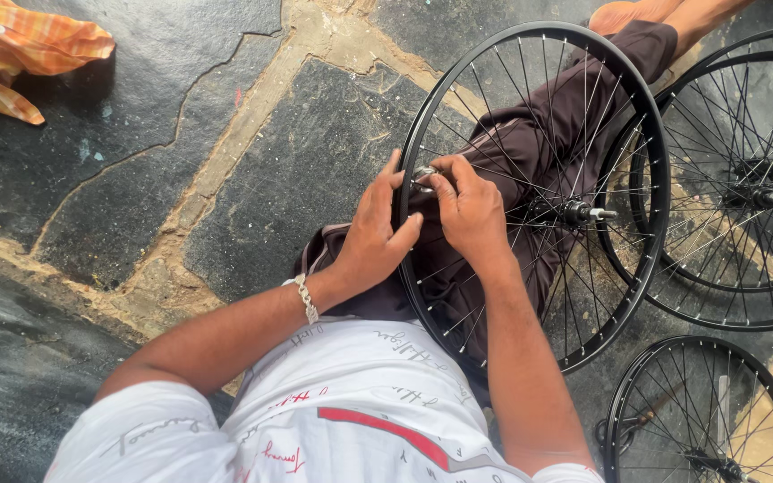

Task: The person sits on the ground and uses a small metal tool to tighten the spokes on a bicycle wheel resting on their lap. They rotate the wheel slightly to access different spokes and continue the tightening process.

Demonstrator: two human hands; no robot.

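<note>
A: Two hands on one wheel (530, 201) here, and that black-rimmed wheel is lying across the person's lap, over the dark trousers (530, 152).

B: Where exactly are they working?

A: At the rim, about nine o'clock on the wheel. The left hand (376, 234) sits outside the rim, fingers curled and the thumb hooked over the rim's edge. The right hand (469, 210) is just inside the rim, among the spokes, fingers bent and pinched down.

B: Holding anything?

A: There's a small silvery tool (422, 174) right at the fingertips, touching the rim, between both hands. The right fingers close on it; whether the left grips it too, I cannot tell. Neither hand is spread open.

B: And the hub?

A: The hub (574, 212) lies at three o'clock from the right hand, well apart from it, axle end pointing right.

B: Anything else around?

A: Two more wheels (744, 179) stacked at three o'clock from the lap wheel, another wheel (709, 416) at five o'clock, all on the stone floor (136, 206). An orange checked cloth (20, 49) lies far off at ten o'clock. A metal bracelet (306, 298) rings the left wrist.
</note>
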